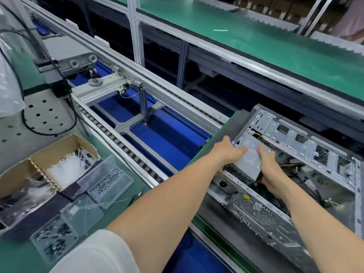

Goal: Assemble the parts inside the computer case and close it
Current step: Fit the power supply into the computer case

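An open metal computer case (307,154) lies on its side at the right, on a green pallet. A grey power supply unit (250,156) with a white label sits in the case's near-left corner, tilted. My left hand (229,151) holds the unit's left end, thumb up and fingers laid over its top. On the other end, my right hand (270,172) grips with its thumb on the label and its fingers curled below. Yellow and black cables (291,166) trail from the unit into the case.
The roller conveyor (122,142) with blue panels beneath runs diagonally at left of the case. Near left on the green bench stand a cardboard box of cable ties (65,168) and clear plastic screw boxes (106,184). A green upper shelf (256,46) crosses the back.
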{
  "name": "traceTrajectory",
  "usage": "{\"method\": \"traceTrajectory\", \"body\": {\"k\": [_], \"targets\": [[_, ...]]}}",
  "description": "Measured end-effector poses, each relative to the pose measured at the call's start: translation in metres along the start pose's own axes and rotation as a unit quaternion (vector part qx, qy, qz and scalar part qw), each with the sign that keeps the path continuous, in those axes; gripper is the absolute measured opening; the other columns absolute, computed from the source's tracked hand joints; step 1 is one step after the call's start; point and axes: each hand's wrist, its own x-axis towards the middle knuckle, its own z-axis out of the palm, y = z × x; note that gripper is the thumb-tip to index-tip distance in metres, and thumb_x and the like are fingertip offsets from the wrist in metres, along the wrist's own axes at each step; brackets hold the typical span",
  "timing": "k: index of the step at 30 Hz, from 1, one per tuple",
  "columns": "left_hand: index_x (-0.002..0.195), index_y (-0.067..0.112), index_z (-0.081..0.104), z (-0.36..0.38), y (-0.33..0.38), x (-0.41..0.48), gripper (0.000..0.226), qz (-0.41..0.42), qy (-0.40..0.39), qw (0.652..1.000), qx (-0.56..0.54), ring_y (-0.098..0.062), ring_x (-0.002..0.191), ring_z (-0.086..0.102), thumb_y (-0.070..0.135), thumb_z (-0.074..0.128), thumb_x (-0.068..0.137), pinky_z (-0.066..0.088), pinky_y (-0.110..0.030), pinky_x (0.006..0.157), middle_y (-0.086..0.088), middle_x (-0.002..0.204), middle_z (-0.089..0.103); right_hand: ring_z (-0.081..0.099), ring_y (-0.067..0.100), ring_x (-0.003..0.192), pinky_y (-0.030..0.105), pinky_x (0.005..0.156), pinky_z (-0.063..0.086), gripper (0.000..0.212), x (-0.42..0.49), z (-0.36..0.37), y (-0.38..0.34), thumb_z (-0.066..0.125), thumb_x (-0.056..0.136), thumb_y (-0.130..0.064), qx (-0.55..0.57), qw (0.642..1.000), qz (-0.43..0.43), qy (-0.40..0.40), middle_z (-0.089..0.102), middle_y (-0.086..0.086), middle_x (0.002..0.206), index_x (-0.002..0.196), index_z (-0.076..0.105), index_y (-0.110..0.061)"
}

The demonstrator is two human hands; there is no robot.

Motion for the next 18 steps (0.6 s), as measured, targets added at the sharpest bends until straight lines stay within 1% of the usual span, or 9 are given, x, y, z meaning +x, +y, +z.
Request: {"method": "traceTrajectory", "body": {"k": [2,5,7,9,11,13,15,17,18], "targets": [[0.161,0.016,0.011,0.000,0.002,0.001,0.088,-0.011,-0.002,1.000,-0.005,-0.033,0.145,0.036,0.056,0.055,0.097,0.039,-0.044,0.112,-0.009,0.165,0.026,0.065,0.029,0.083,0.036,0.057,0.046,0.058,-0.001,-0.002,-0.001,0.036,0.103,-0.069,-0.010,1.000,-0.018,0.000,0.063,0.008,0.107,0.146,0.025,-0.032],[0.161,0.018,0.012,-0.001,0.001,0.002,0.087,-0.022,-0.011,0.999,-0.023,-0.032,0.143,0.038,0.055,0.057,0.096,0.040,-0.044,0.111,-0.009,0.163,0.029,0.067,0.033,0.086,0.036,0.050,0.052,0.064,-0.001,-0.004,0.000,0.032,0.103,-0.072,-0.026,0.999,-0.014,-0.020,0.065,0.015,0.111,0.148,0.030,-0.026],[0.160,0.018,0.015,-0.001,0.001,0.003,0.085,-0.024,-0.011,0.999,-0.031,-0.032,0.142,0.039,0.053,0.059,0.095,0.041,-0.044,0.110,-0.008,0.162,0.031,0.069,0.034,0.089,0.039,0.053,0.056,0.062,-0.002,-0.005,0.001,0.032,0.102,-0.073,-0.022,0.999,-0.017,-0.026,0.065,0.018,0.116,0.143,0.036,-0.027],[0.157,0.018,0.020,-0.001,0.002,0.004,0.082,-0.022,-0.007,0.999,-0.036,-0.031,0.138,0.042,0.051,0.061,0.095,0.042,-0.044,0.107,-0.009,0.159,0.034,0.072,0.027,0.082,0.042,0.056,0.058,0.048,-0.007,-0.005,0.000,0.033,0.101,-0.072,-0.012,0.999,-0.028,-0.030,0.064,0.014,0.112,0.128,0.039,-0.033],[0.155,0.017,0.024,-0.001,0.002,0.005,0.080,-0.018,-0.002,0.999,-0.032,-0.031,0.133,0.046,0.051,0.061,0.094,0.044,-0.043,0.103,-0.010,0.156,0.038,0.070,0.024,0.084,0.043,0.061,0.057,0.047,-0.012,-0.003,-0.001,0.036,0.100,-0.070,-0.018,0.999,-0.031,-0.020,0.063,0.010,0.110,0.126,0.040,-0.030],[0.154,0.015,0.026,0.000,0.000,0.007,0.079,-0.012,0.001,1.000,-0.025,-0.029,0.128,0.049,0.054,0.060,0.093,0.046,-0.042,0.101,-0.009,0.151,0.042,0.064,0.023,0.096,0.041,0.075,0.050,0.056,-0.019,-0.001,-0.003,0.045,0.097,-0.068,-0.091,0.990,-0.076,0.073,0.063,0.005,0.115,0.133,0.042,-0.025],[0.153,0.014,0.028,0.001,-0.003,0.009,0.078,-0.003,0.004,1.000,-0.026,-0.025,0.121,0.052,0.055,0.059,0.094,0.047,-0.040,0.096,-0.008,0.146,0.046,0.059,0.018,0.096,0.040,0.079,0.045,0.049,-0.032,-0.002,-0.015,0.055,0.095,-0.061,-0.195,0.939,-0.180,0.217,0.060,-0.003,0.116,0.126,0.051,-0.024],[0.154,0.014,0.027,0.002,-0.007,0.011,0.080,0.010,0.010,1.000,-0.027,-0.024,0.119,0.050,0.057,0.059,0.094,0.042,-0.035,0.090,-0.007,0.149,0.044,0.054,0.015,0.077,0.034,0.070,0.042,0.035,-0.044,-0.008,-0.041,0.059,0.092,-0.055,-0.203,0.889,-0.278,0.303,0.059,-0.006,0.094,0.100,0.060,-0.021],[0.155,0.014,0.026,0.003,-0.009,0.011,0.082,0.016,0.013,0.999,-0.029,-0.025,0.123,0.049,0.059,0.058,0.094,0.040,-0.034,0.089,-0.008,0.152,0.042,0.048,0.020,0.064,0.031,0.062,0.038,0.037,-0.046,-0.015,-0.059,0.060,0.089,-0.050,-0.134,0.892,-0.318,0.293,0.055,0.001,0.076,0.081,0.058,-0.014]]}}
